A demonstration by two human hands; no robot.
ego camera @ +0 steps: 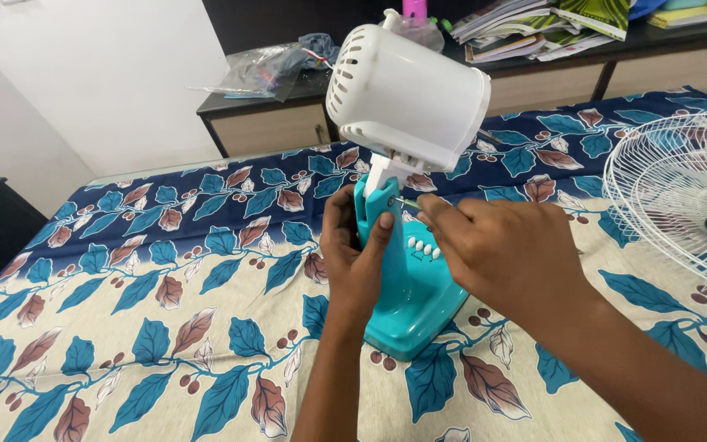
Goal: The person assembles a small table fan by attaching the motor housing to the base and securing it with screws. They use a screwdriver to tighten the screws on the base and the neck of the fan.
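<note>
While my left hand is wrapped around the turquoise neck of the fan stand, with the thumb pressed flat on its front face, my right hand comes in from the other side; its fingers are pinched narrow on a thin screwdriver, whose tip meets the neck just past my left thumb. Both hands are closed on something, none is free.

The stand sits upright on the leaf-patterned cloth, directly below my fingers; the white motor housing is carried above them, tilted. I judge it top-heavy: the plastic base looks light and smooth, the motor part probably has most of the weight, so the neck is the good place to hold, low and firm. The plastic seems stiff but could crack or slip under a hard push of the tool; the cloth beneath may also slide.

For room, to the left of my left hand the cloth is open and flat; to the right of my right hand lies 1 white wire grille, near enough to catch an elbow. Beyond my fingers stands a dark counter with books and bags, well apart.
</note>
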